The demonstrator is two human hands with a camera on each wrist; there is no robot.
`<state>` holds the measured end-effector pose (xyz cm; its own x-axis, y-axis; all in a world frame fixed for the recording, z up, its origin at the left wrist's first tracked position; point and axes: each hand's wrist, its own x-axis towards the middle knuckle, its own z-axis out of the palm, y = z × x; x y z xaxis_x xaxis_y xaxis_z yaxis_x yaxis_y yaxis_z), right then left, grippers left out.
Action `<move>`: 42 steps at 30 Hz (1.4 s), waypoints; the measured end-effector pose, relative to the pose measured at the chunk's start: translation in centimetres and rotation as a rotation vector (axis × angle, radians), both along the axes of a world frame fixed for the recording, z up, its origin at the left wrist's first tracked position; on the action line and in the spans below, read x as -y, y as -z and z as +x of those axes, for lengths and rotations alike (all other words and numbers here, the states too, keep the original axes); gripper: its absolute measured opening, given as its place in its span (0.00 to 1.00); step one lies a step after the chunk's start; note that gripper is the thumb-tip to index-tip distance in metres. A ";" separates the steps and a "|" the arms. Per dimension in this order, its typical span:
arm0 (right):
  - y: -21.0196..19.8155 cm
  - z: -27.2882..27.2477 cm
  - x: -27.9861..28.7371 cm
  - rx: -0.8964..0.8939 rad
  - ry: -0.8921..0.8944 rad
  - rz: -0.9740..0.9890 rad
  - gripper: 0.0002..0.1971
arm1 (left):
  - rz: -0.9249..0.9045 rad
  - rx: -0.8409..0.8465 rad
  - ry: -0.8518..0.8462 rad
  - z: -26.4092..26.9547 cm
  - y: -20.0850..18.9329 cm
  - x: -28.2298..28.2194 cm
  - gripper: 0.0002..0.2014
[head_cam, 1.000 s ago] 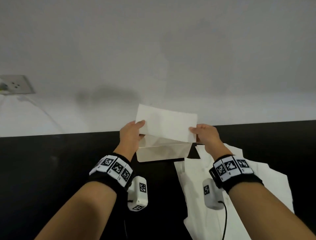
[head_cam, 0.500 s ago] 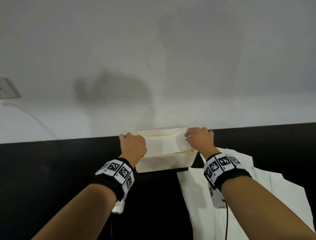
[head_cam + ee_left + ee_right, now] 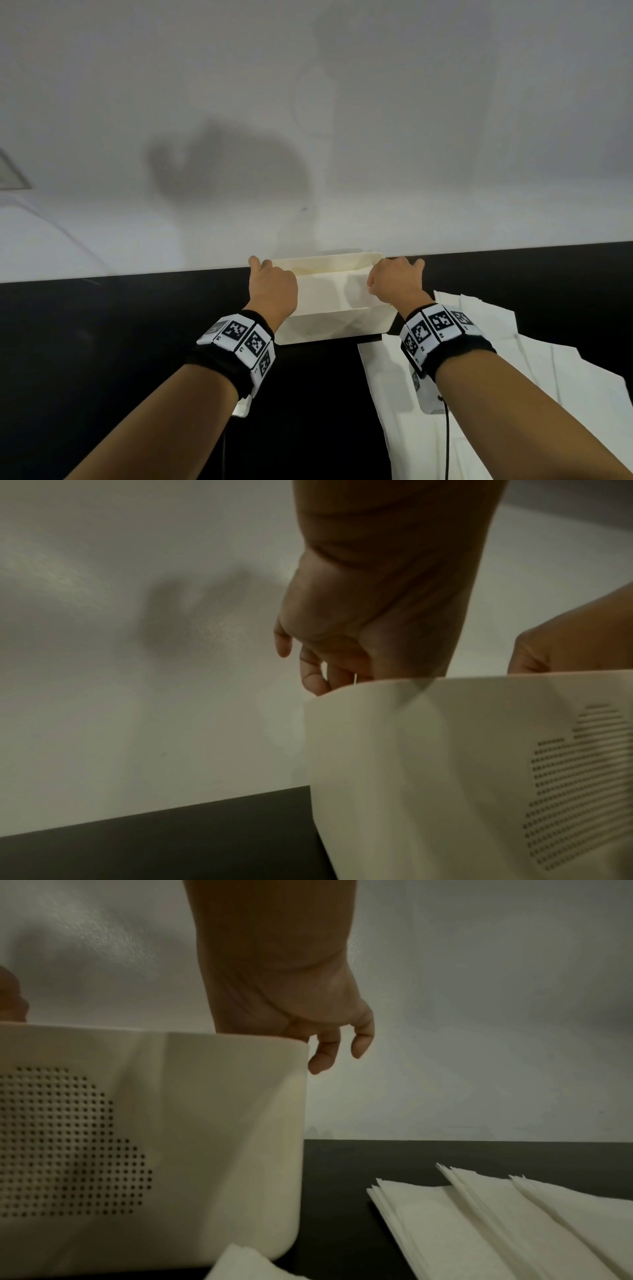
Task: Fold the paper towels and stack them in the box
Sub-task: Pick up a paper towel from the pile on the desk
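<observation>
Seating the folded paper towel (image 3: 325, 291) flat inside the box (image 3: 329, 329), directly between the two hands. Judged as the placing step, with the towel down below the rim and lying slightly rumpled toward the right hand's end.

Left hand (image 3: 272, 286) draped over the box end on its own side, knuckles up, fingers curled downward, one digit lying past the far rim. Right hand (image 3: 395, 279) mirrored at the opposite end, two fingers hanging loose outside the box wall in the right wrist view, the others hidden behind the rim. Cannot tell for either hand whether the fingertips pinch the towel or merely rest on it; box wall and backs of the hands block the contact.

Recommended handling:
- Lower both ends level, keeping the fold edge parallel to the long wall nearest the wrists.
- Release both hands together to avoid dragging one corner up.
- Press lightly with flat fingers from the middle out toward each hand, clearing the rumple near the right hand.
- Avoid pushing against the end walls; box looks light and likely to slide on the dark table (image 3: 102, 342).

Loose stack of unfolded towels (image 3: 513, 377) lying below and outboard of the right wrist, just beside the box corner, plainly many sheets remaining. Pale wall (image 3: 308, 102) immediately beyond the fingertips, box set close against it.
</observation>
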<state>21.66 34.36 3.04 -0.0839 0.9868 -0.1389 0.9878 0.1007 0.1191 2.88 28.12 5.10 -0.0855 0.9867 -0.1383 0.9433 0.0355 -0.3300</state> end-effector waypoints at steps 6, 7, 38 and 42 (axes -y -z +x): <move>-0.7 -0.3 0.8 0.020 0.016 -0.030 0.03 | -0.054 -0.072 0.012 0.1 0.1 0.0 0.08; -0.8 -0.4 1.0 0.021 0.015 -0.036 0.06 | -0.056 -0.090 0.014 0.1 0.2 -0.1 0.09; -1.6 20.2 22.0 -1.052 0.718 -0.072 0.12 | -0.242 1.147 0.032 16.1 0.9 13.7 0.17; 2.4 20.9 26.7 -0.929 0.874 -0.081 0.19 | -0.444 1.148 -0.051 19.0 4.2 17.4 0.24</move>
<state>42.60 7.66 0.68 0.4883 0.7543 -0.4389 0.4372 -0.6467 -0.6250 21.85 10.69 0.89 0.2697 0.8339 -0.4815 0.6950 0.1775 0.6967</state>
